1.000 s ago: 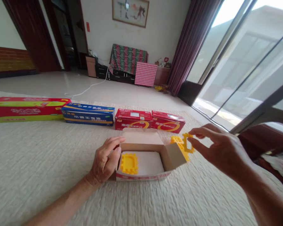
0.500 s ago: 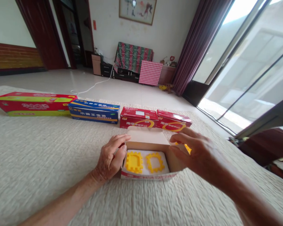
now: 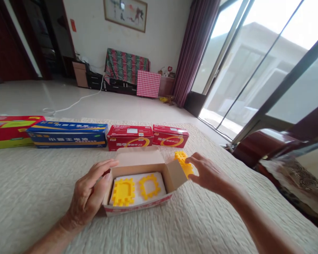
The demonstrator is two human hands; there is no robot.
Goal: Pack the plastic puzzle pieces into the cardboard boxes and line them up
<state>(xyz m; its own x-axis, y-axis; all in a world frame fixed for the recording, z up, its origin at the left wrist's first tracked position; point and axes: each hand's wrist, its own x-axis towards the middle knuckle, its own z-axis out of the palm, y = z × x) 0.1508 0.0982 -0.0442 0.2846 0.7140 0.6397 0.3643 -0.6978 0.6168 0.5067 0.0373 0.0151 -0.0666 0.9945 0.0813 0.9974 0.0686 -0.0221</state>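
Observation:
An open cardboard box [image 3: 137, 211] lies in front of me with its lid flap tipped back. Inside, on a white foam sheet [image 3: 136, 190], are a solid yellow toothed square piece [image 3: 122, 192] and a yellow toothed frame piece [image 3: 149, 186]. My left hand [image 3: 91, 188] grips the box's left wall, thumb and fingers at its upper edge. Beyond the box's right flap, a small group of yellow toothed pieces [image 3: 180, 155] rests on the quilted cover. My right hand [image 3: 205, 173] is beside these pieces, thumb and fingers apart; whether the fingertips touch them I cannot tell.
Behind the box stands a row: a red and green box [image 3: 10, 132], a blue box [image 3: 69, 135] and two red boxes [image 3: 129, 137]. They all rest on the cream quilted cover [image 3: 55, 176]. A dark red glossy piece of furniture [image 3: 262, 143] is at the right.
My right hand has moved off the box's right side to the yellow pieces outside it. My view has turned right, shifting everything left. The left hand still holds the box.

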